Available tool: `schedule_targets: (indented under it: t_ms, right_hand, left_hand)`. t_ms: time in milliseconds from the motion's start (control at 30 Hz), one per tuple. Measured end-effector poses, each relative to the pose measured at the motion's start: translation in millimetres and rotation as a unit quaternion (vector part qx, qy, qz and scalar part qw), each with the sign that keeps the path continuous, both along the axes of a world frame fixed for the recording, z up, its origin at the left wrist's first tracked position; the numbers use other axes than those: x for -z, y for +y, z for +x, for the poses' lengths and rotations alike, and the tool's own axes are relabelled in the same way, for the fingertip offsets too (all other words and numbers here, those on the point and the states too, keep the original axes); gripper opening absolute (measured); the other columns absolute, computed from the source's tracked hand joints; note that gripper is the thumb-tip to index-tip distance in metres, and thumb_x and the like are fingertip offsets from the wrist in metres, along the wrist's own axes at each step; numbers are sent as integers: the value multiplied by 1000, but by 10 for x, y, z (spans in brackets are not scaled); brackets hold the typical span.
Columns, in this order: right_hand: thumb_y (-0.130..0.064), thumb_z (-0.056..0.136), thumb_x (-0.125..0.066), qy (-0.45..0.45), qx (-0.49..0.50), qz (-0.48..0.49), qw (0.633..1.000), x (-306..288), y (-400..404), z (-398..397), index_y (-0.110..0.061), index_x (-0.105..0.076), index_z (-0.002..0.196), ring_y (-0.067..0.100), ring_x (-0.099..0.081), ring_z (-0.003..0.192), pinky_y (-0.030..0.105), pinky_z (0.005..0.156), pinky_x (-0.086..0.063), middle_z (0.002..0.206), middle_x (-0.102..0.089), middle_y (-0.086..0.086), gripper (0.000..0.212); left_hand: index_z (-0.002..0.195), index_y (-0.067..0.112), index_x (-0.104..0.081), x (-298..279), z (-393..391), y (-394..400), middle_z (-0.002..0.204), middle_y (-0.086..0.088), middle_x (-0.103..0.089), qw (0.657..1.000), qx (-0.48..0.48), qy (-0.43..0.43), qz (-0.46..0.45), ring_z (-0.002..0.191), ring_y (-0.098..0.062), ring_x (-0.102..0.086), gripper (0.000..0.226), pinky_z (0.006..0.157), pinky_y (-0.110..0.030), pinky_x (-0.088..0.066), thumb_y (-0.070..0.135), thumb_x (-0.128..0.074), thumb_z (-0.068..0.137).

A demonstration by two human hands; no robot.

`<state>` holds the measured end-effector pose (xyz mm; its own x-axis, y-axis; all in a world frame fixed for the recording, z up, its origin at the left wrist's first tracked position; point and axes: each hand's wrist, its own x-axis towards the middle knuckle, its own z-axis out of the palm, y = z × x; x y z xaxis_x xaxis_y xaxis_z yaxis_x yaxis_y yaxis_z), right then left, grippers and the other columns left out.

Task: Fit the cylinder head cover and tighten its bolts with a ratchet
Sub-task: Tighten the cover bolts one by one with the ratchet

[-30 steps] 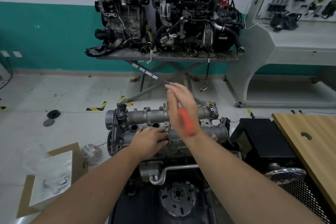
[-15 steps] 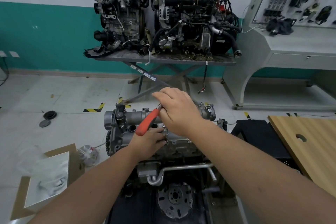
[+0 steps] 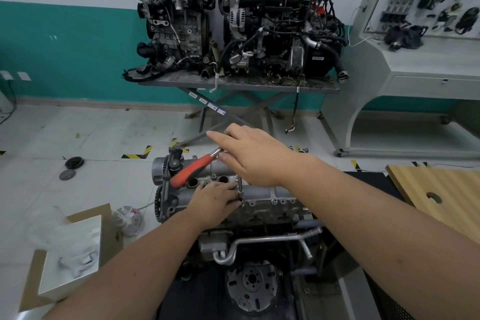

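I hold the ratchet [image 3: 197, 167] at its head in my right hand [image 3: 255, 156], orange handle lying out to the left, while my left hand [image 3: 214, 201] steadies the upright extension on a near-edge bolt of the cylinder head cover [image 3: 262, 193].

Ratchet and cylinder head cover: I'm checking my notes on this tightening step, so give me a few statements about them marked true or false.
1. The ratchet has a red handle. True.
2. The right hand holds the ratchet at its head end, not by the red grip. True.
3. The left hand hangs away from the engine. False: it rests on the cylinder head cover, fingers at the socket extension.
4. The red handle points to the right, towards the wooden board. False: it points left and towards the camera.
5. The extension stands roughly upright on a bolt at the cover's near edge. True.
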<state>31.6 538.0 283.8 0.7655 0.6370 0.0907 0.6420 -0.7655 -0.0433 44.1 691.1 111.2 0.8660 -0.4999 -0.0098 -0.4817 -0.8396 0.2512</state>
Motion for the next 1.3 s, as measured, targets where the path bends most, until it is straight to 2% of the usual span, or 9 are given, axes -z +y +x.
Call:
schedule_targets:
  t_ms: [167, 267, 400, 500, 533, 633, 700, 900, 1300]
  right_hand:
    - [-34, 105, -33, 51, 112, 54, 991, -131, 146, 47, -21, -57, 99, 26, -59, 87, 38, 65, -44, 93, -60, 0, 28]
    - [-21, 99, -43, 217, 209, 256, 919, -164, 135, 47, -16, -54, 80, 30, -68, 73, 35, 62, -51, 75, -70, 6, 22]
    - [-6, 97, -49, 493, 202, 659, 531, 7, 158, -61, -9, -52, 83, 23, -68, 70, 29, 69, -53, 63, -63, 2, 14]
    - [-9, 97, -56, 429, 188, 798, 378, 257, 280, -97, -15, -51, 76, 19, -65, 78, 24, 60, -53, 71, -66, 3, 22]
    - [-13, 97, -58, 379, 177, 810, 410, 313, 312, -123, -17, -52, 76, 18, -65, 82, 24, 64, -52, 78, -69, 2, 22]
    - [-21, 99, -58, 71, 153, 638, 752, 511, 290, -170, -31, -70, 105, 10, -63, 109, 24, 87, -53, 114, -70, -7, 17]
    - [-4, 91, -67, -172, 87, 419, 888, 616, 223, -92, -16, -73, 116, 25, -59, 119, 39, 95, -49, 127, -66, 3, 28]
    - [1, 75, -64, -214, 84, 182, 956, 387, 125, 24, -10, -71, 94, 32, -61, 89, 41, 76, -47, 91, -67, 5, 23]
    - [-43, 98, -27, -71, 51, 72, 994, 201, -127, 8, -18, -40, 145, 21, -46, 103, 37, 85, -35, 122, -49, 1, 55]
  left_hand:
    - [124, 39, -63, 11, 19, -2, 148, 24, -41, 1000, -5, 27, 5, 134, -17, -41, 33, 109, -48, -31, 52, -42, 101]
    - [126, 41, -62, 24, 28, 3, 154, 22, -37, 999, -11, 41, 4, 139, -17, -36, 33, 113, -49, -26, 52, -43, 101]
    - [120, 38, -65, 15, 18, 3, 147, 24, -42, 999, -8, 33, 9, 135, -17, -39, 34, 113, -49, -27, 53, -42, 101]
    - [122, 38, -64, -11, 18, -5, 139, 25, -46, 999, -6, 33, 10, 132, -16, -40, 35, 111, -49, -27, 52, -40, 101]
    - [124, 38, -64, -8, 13, -4, 139, 25, -47, 999, -3, 30, 10, 131, -16, -41, 36, 111, -49, -29, 52, -40, 101]
    - [120, 33, -65, -3, 9, -7, 134, 17, -54, 1000, -12, 17, -17, 127, -20, -47, 32, 108, -48, -34, 50, -47, 100]
    - [129, 30, -59, 7, 40, 2, 137, 10, -56, 1000, -14, 25, -2, 131, -21, -47, 38, 111, -47, -35, 50, -47, 99]
    - [103, 26, -73, 15, -3, 2, 118, 15, -62, 996, 34, -37, -72, 110, -17, -57, 22, 88, -32, -37, 37, -55, 99]
    - [117, 33, -66, 19, 19, 2, 141, 26, -47, 1000, 4, -1, 14, 129, -16, -46, 33, 103, -47, -39, 50, -42, 101]
